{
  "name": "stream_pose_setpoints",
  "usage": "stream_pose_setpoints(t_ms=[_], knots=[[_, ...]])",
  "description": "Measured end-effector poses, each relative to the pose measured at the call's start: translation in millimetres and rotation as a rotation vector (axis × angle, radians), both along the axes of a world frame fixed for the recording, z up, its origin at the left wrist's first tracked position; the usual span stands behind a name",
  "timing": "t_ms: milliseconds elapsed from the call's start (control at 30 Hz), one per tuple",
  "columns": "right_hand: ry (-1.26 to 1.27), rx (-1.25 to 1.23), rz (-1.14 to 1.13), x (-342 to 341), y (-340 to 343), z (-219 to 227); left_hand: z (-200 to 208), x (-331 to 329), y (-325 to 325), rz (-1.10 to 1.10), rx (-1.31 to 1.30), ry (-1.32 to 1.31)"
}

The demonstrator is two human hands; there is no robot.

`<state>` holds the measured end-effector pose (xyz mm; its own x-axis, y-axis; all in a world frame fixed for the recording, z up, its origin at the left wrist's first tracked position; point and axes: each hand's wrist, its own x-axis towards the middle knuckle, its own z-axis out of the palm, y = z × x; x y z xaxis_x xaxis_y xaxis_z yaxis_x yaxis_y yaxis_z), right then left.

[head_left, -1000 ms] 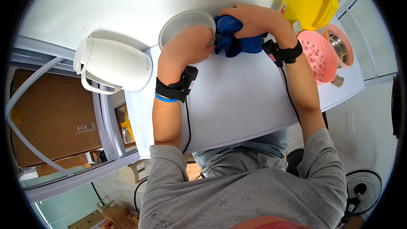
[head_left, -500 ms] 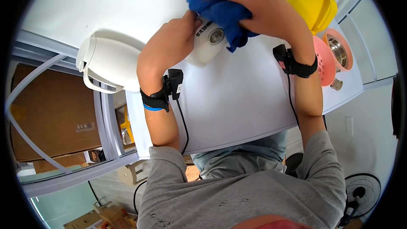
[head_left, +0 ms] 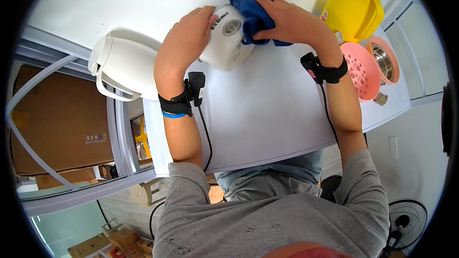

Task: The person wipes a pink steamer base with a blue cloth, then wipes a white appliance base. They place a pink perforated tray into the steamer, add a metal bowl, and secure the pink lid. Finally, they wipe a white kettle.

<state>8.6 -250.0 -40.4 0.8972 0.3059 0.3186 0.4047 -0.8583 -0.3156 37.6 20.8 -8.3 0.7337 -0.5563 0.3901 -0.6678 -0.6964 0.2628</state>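
A white rounded appliance [head_left: 220, 50] with a grey oval knob or window on its front sits on the white table, tilted a little. My left hand [head_left: 189, 36] is closed on its left side, the fingertips at its upper edge. In my right hand [head_left: 287, 16] is a bunched blue cloth [head_left: 253, 12], pressed against the appliance's right side. Part of the cloth hangs beside the grey oval. The right fingers are curled over the cloth and the thumb lies below.
A white lidded jug [head_left: 126, 62] lies at the left, a yellow jug [head_left: 351, 9] at the far right. Nearer on the right are a pink perforated piece [head_left: 361, 74] and a pink bowl-like part with a metal inside [head_left: 382, 62]. Cables trail from both wrists.
The cloth has moved down and off the appliance's top to its right side, with my right hand. More of the appliance shows, and it has turned slightly.
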Motion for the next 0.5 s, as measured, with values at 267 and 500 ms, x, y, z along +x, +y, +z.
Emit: stream_pose_setpoints(t_ms=[267, 500], knots=[[0.026, -0.126, 0.079, 16.2, -19.8, -14.0, 11.2, -6.6, -1.1, -0.029, 0.002, 0.031], [-0.302, -0.076, 0.186, -3.7, -4.8, 15.3, 9.8, -2.9, 8.3, -0.058, -0.038, 0.03]])
